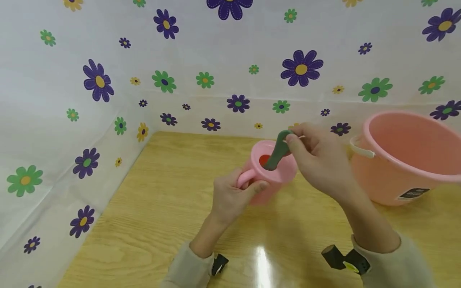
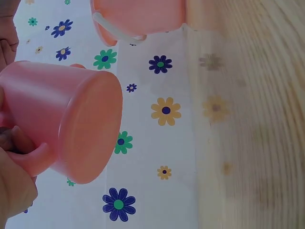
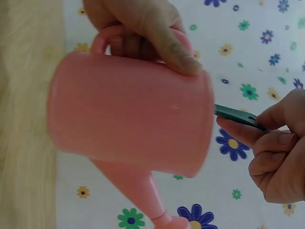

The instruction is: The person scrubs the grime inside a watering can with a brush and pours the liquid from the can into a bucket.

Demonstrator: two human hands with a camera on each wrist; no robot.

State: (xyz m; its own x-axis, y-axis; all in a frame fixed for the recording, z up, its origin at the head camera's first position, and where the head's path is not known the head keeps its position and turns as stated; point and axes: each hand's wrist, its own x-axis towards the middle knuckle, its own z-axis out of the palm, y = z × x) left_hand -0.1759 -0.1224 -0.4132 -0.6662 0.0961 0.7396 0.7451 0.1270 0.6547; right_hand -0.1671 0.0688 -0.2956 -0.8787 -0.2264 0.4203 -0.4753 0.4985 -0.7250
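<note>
My left hand (image 1: 228,198) grips the side handle of a pink watering can (image 1: 264,195), thumb on its body. The can is held up, its flat base showing in the left wrist view and its spout (image 3: 136,188) in the right wrist view. A dark green handle (image 1: 278,153) pokes out of the can's round opening at a slant. My right hand (image 1: 320,164) pinches its upper end between thumb and fingers. Something red (image 1: 264,160) shows inside the opening beside it; the lower end of the green piece is hidden in the can.
A large pink bucket (image 1: 372,176) with a white handle (image 1: 361,149) stands on the right of the wooden table (image 1: 151,208). A white sheet (image 1: 216,44) printed with flowers lines the back and left side.
</note>
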